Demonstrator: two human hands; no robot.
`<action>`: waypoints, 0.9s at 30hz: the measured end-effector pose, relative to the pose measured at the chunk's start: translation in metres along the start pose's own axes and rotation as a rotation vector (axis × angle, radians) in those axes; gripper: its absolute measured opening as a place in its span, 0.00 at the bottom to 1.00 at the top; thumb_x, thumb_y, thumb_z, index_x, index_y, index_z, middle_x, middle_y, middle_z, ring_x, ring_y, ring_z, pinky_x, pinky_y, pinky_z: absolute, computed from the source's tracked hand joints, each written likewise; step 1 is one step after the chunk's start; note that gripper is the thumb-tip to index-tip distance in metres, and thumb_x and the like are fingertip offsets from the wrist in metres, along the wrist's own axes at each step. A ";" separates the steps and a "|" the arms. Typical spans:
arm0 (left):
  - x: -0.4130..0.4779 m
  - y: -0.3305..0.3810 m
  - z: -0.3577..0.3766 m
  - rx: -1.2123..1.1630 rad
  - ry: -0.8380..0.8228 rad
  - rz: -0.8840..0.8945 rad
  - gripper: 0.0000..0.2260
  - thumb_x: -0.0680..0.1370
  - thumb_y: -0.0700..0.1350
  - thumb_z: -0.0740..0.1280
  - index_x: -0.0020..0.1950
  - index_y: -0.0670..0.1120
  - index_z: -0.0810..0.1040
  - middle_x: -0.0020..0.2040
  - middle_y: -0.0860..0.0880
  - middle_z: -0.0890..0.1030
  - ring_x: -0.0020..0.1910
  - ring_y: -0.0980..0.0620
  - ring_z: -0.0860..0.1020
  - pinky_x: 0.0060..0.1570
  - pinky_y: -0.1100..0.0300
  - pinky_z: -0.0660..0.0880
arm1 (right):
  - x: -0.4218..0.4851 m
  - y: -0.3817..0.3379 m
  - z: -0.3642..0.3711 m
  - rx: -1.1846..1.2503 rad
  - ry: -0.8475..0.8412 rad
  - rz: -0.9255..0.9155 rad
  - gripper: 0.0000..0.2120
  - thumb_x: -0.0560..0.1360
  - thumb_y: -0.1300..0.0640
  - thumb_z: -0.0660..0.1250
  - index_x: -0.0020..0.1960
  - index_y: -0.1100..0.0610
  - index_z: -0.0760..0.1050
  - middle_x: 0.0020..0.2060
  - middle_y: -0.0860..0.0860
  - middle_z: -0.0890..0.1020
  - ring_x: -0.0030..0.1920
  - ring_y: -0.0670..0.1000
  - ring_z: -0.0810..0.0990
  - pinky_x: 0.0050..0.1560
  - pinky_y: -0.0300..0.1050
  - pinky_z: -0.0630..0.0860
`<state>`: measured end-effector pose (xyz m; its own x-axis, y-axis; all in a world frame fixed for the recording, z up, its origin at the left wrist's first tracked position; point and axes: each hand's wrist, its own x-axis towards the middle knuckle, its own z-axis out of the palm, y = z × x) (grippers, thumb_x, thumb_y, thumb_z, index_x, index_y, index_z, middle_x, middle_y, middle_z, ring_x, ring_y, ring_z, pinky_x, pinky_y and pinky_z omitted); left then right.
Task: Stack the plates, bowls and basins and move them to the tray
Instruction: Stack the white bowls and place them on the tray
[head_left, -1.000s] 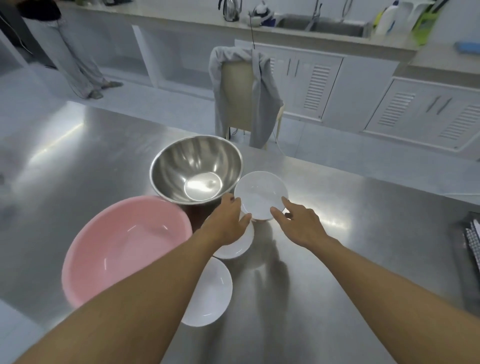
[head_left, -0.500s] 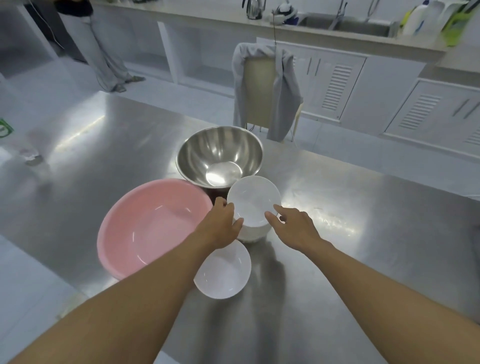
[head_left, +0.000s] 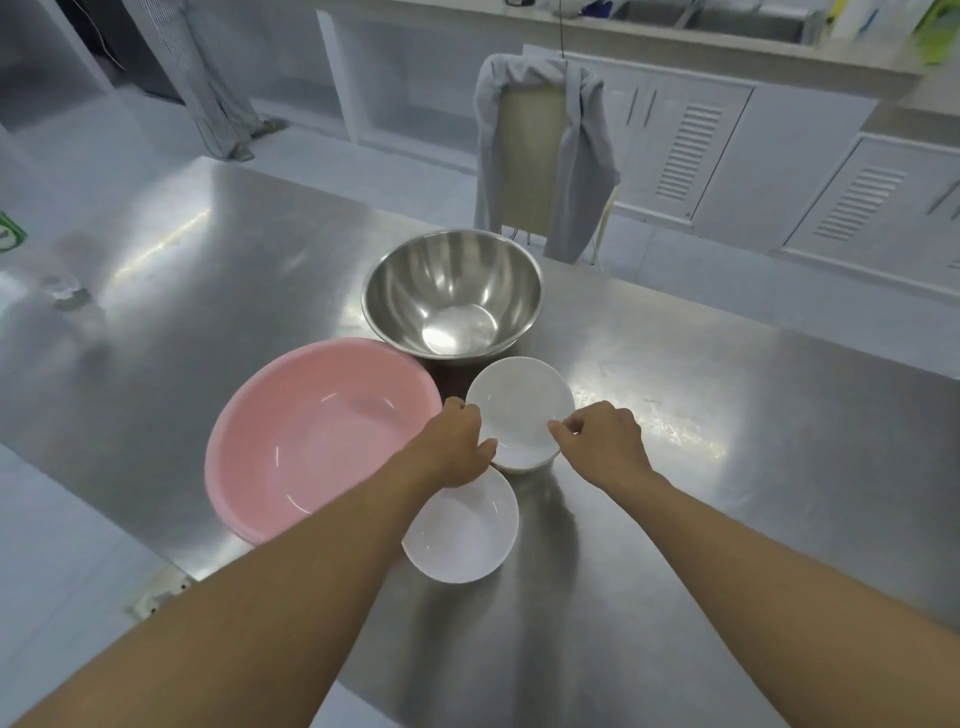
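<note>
A small white bowl (head_left: 519, 405) rests nested on another white bowl (head_left: 524, 464) on the steel table. My left hand (head_left: 453, 447) grips its left rim and my right hand (head_left: 602, 441) pinches its right rim. A third white bowl (head_left: 460, 525) lies just in front, partly under my left wrist. Left of them is a pink plastic basin (head_left: 322, 436). Behind them stands a steel mixing bowl (head_left: 452, 296). No tray is in view.
The steel table (head_left: 727, 467) stretches to the right and left. A chair draped with grey cloth (head_left: 540, 156) stands behind the far edge. A person's legs (head_left: 213, 88) show at the far left. White cabinets line the back wall.
The held white bowl has come down and toward me onto the other white bowl. The view has shifted left, so all objects sit further right in the picture.
</note>
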<state>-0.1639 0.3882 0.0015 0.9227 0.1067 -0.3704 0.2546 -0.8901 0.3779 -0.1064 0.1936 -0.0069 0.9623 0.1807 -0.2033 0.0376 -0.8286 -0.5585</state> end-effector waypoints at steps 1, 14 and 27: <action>0.002 0.000 0.000 -0.008 0.004 0.002 0.17 0.80 0.51 0.62 0.60 0.38 0.72 0.64 0.41 0.71 0.60 0.42 0.74 0.62 0.48 0.72 | 0.002 -0.001 0.000 -0.012 0.003 0.012 0.22 0.75 0.51 0.67 0.26 0.61 0.73 0.22 0.53 0.73 0.29 0.53 0.72 0.29 0.43 0.69; 0.011 0.007 0.002 -0.052 0.069 -0.012 0.21 0.80 0.50 0.62 0.69 0.42 0.66 0.61 0.42 0.68 0.56 0.38 0.75 0.59 0.46 0.73 | 0.015 0.002 0.002 0.046 -0.023 0.085 0.17 0.77 0.57 0.60 0.66 0.55 0.71 0.49 0.57 0.82 0.51 0.61 0.79 0.45 0.48 0.75; 0.014 0.014 0.003 -0.266 0.043 -0.097 0.23 0.77 0.50 0.66 0.68 0.44 0.67 0.64 0.44 0.71 0.61 0.43 0.73 0.60 0.48 0.72 | 0.020 0.007 0.013 0.052 -0.138 0.129 0.15 0.77 0.59 0.59 0.61 0.60 0.74 0.55 0.59 0.80 0.53 0.62 0.80 0.48 0.49 0.76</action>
<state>-0.1482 0.3760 -0.0014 0.9004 0.2098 -0.3813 0.4042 -0.7279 0.5540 -0.0902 0.1980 -0.0256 0.9118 0.1485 -0.3828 -0.1016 -0.8217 -0.5608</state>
